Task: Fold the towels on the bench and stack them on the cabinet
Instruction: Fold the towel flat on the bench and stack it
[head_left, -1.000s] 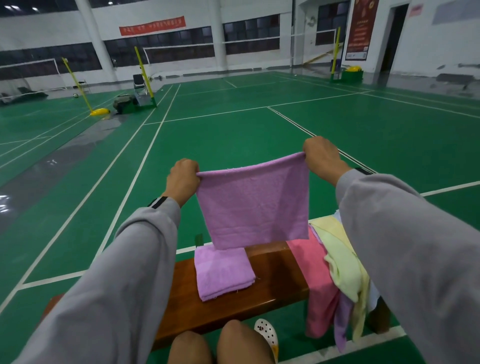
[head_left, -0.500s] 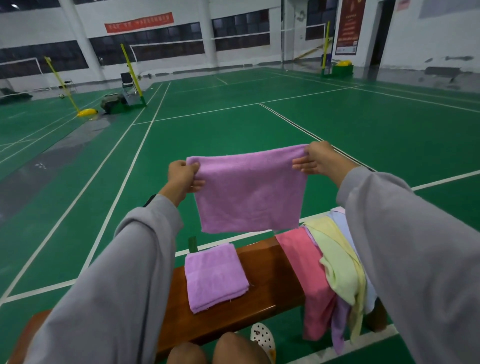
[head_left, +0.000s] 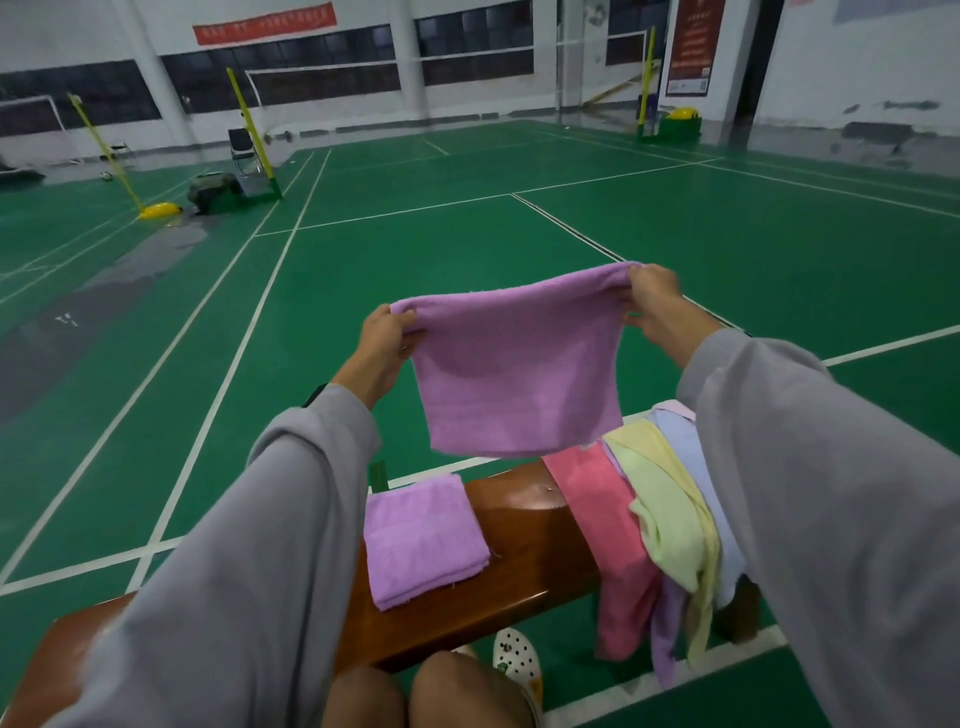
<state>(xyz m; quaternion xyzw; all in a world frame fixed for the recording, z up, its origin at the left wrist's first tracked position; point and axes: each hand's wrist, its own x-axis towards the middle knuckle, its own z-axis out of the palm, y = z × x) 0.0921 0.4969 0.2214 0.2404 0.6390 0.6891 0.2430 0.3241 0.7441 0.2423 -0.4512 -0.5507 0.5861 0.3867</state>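
By my reckoning I am early in this job. One folded purple towel (head_left: 423, 540) lies flat on the counter (head_left: 519, 525), a tidy, roughly square pad with its layers showing along the near edge. It has not yet gone to the cabinet, which I cannot see from here. A second purple towel (head_left: 519, 374) hangs in the air above the counter's far edge, stretched between my hands. The fingers of my left hand (head_left: 384, 343) pinch its upper left corner, and the fingers of my right hand (head_left: 654, 306) are curled round the upper right corner, bunching the cloth there. Its top edge looks rounded like a fold rather than a hem, so I judge it already doubled once, with at least one more fold to make. Over the right end of the counter lies an unfolded heap: a pink towel (head_left: 597, 519), a pale yellow towel (head_left: 670, 509), a pale blue towel (head_left: 691, 457) and a lilac towel (head_left: 665, 639), overlapping and trailing down towards the floor. So most of the folding and all of the stacking remain. The towels are soft terry with a short, fuzzy nap, limp enough to sag in the middle and to drape over any edge. The counter is glossy brown wood, smooth and round-edged, and it catches the light.
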